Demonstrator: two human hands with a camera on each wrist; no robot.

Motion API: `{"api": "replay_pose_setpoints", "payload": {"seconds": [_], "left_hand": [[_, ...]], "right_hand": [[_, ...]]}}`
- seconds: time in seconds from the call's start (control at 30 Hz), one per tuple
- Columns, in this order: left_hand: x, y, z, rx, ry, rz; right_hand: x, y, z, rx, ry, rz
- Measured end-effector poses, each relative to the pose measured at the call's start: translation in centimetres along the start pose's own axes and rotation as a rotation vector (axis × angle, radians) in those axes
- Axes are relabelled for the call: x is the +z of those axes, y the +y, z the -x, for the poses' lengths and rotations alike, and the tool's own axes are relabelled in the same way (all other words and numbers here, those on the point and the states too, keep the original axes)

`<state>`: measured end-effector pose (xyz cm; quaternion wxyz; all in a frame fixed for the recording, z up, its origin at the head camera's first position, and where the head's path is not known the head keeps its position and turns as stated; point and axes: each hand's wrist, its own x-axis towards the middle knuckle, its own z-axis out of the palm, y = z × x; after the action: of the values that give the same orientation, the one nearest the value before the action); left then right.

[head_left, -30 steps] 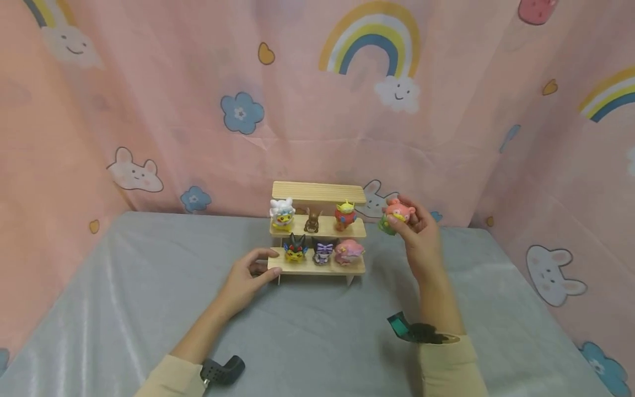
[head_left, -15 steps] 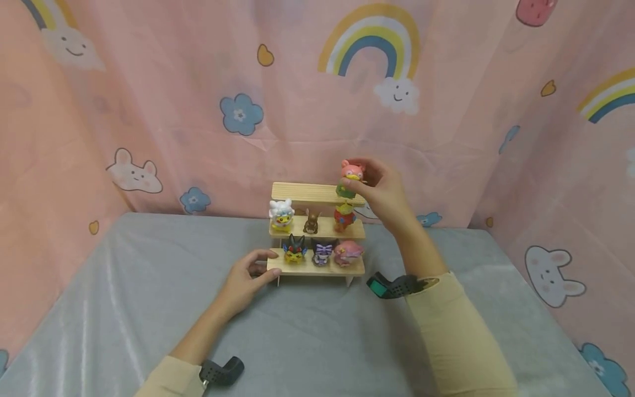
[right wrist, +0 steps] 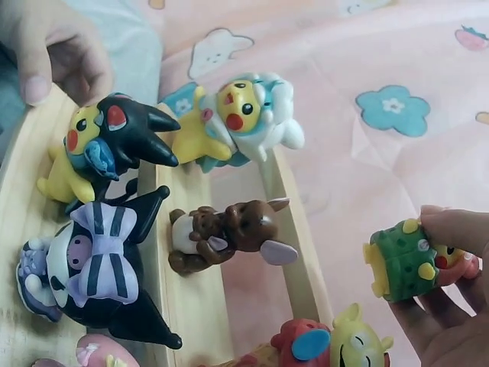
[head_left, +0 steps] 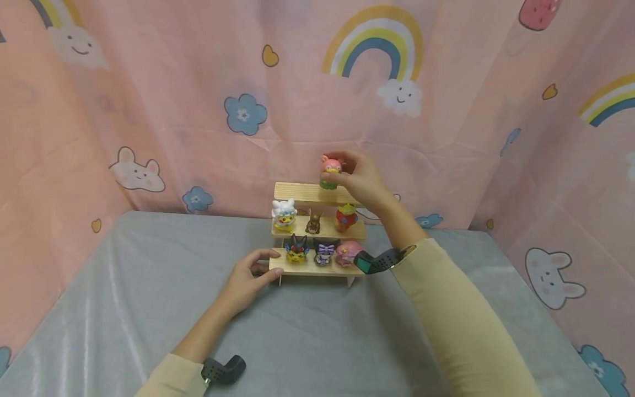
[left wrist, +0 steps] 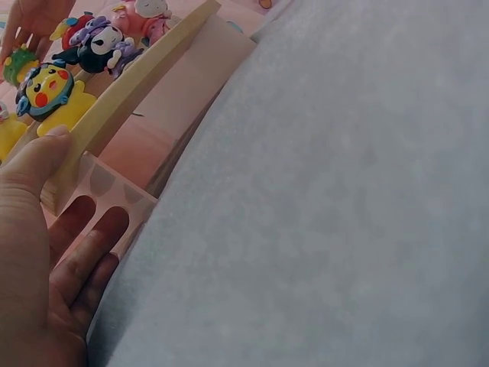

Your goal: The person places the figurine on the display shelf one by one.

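Note:
My right hand pinches a pink-headed, green-bodied figurine over the top tier of a three-tier wooden display stand. In the right wrist view, thumb and fingers hold its green spotted body; whether its base touches the tier cannot be told. At the bottom tier's left end, my left hand grips the stand, thumb on the board's edge and fingers below against the side support. Close to that thumb stands a yellow figurine with a black-eared hood.
Beside it are a black-and-purple bow figurine and a pink one. The middle tier bears a white-hooded yellow figurine, a brown kangaroo and a green-headed figurine in red. A pink curtain hangs behind the grey-covered table.
My right hand has carried the pink-and-green figurine from right of the stand, up and leftward, to above the top tier's middle. The left hand keeps its place on the stand.

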<state>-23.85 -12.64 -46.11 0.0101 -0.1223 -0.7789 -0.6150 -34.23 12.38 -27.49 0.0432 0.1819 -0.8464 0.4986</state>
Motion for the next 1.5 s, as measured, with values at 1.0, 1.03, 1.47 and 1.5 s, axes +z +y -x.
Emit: {"api": "replay_pose_setpoints", "payload": {"seconds": [1.0,1.03,1.47,1.5], "left_hand": [[0.0,-0.1,-0.2,0.007,-0.009,-0.001],[0.0,-0.1,-0.2,0.004,-0.01,-0.001],[-0.1,-0.4,-0.2,0.012,0.003,0.001],[-0.1,-0.4,-0.2,0.012,0.004,0.001]], "right_hand": [[0.7,1.8,-1.5,0.055,-0.133,0.092],[0.6,1.8,-1.5,0.056,-0.138,0.095],[-0.8,1.5,-0.8,0.014,-0.142,0.042],[-0.9,1.5,-0.6,0.013,-0.133,0.047]]}}
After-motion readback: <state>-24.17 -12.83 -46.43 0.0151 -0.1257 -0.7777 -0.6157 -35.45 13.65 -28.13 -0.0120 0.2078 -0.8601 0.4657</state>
